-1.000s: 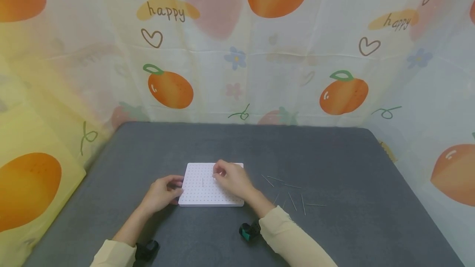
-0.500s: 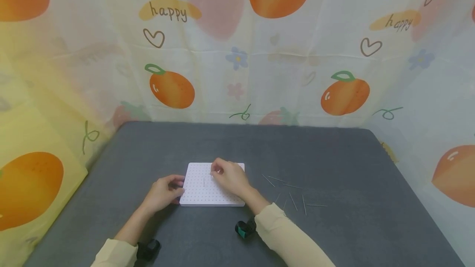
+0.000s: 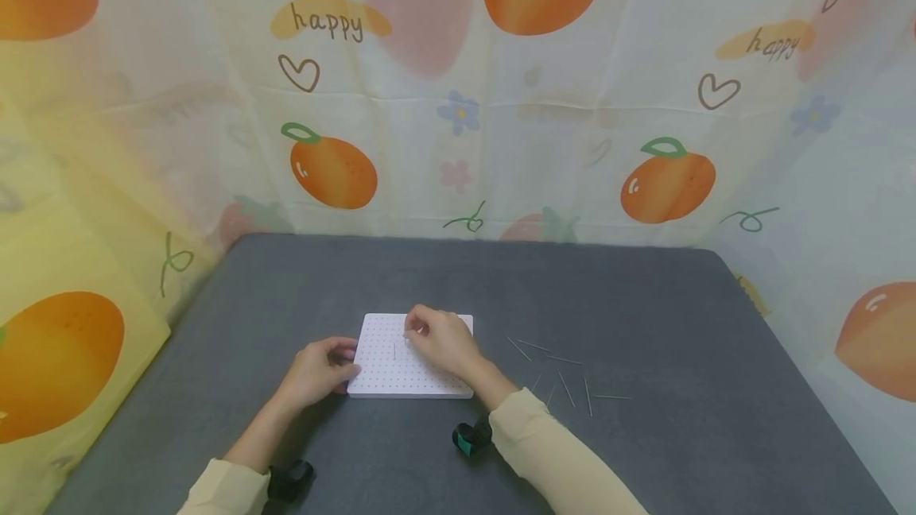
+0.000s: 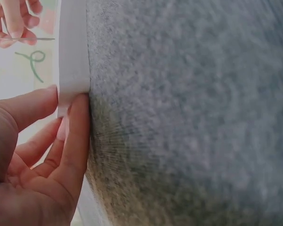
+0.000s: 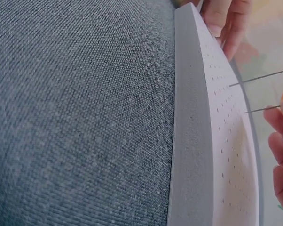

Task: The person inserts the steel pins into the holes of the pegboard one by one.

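Note:
A white pegboard [image 3: 375,381] with rows of small holes lies on the grey table. My left hand [image 3: 315,372] grips its left edge, thumb at the top face and fingers against the side, as the left wrist view shows. One thin metal pin [image 5: 259,78] stands upright in the board, left of my right hand [image 3: 447,344]. Between thumb and forefinger the right hand pinches a second metal pin [image 5: 261,110], held upright with its lower end right at the board's surface. The right hand covers part of the board's right side in the head view.
Several loose metal pins [image 3: 588,396] lie scattered on the table [image 3: 644,308] to the right of the board. A fruit-patterned cloth [image 3: 529,157] hangs behind the table. Each wrist wears a dark camera strap [image 3: 472,437].
My right hand has shifted slightly left over the board with its pin, closer to the standing pin. The left hand keeps its hold on the edge. The head view has drifted a little.

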`<state>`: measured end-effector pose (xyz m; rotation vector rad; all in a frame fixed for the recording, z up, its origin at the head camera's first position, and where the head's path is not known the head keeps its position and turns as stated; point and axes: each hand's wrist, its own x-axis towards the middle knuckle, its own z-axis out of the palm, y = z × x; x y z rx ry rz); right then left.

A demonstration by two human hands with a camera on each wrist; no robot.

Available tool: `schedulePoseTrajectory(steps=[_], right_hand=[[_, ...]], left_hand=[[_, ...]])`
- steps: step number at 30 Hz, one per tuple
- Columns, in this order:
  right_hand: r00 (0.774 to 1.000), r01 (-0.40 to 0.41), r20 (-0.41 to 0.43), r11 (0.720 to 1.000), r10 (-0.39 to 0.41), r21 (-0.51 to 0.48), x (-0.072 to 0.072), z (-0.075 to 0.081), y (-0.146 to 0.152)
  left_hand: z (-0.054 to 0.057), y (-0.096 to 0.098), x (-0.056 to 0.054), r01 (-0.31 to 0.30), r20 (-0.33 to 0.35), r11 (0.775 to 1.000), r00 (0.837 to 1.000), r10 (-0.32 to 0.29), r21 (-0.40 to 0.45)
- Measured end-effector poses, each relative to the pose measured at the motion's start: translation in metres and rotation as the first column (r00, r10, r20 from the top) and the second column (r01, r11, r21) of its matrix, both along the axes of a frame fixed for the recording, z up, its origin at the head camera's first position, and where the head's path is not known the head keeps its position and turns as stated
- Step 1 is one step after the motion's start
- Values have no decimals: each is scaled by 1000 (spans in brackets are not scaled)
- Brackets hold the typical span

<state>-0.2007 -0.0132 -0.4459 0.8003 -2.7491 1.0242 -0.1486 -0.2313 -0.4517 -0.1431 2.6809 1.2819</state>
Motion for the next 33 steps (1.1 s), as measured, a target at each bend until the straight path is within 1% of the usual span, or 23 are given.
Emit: schedulePoseTrajectory(steps=[9,14,21,27,33], right_hand=[[1000,-25,14,999,25,24,-1,0,-1],[999,-31,11,999,30,34,-2,-1,-2],[999,-29,21,997,28,72,-2,-3,-4],[999,-22,40,996,19,82,-1,-3,-6],[1000,-21,20,995,19,95,0,-4,-6]], left_hand=[[6,6,3,-39,13,999,999,40,-33],[6,7,2,-54,20,998,998,55,-36],[4,6,4,-67,9,998,998,67,-6],[2,7,5,-76,-6,997,997,76,16],[2,7,4,-82,-1,996,997,82,27]])
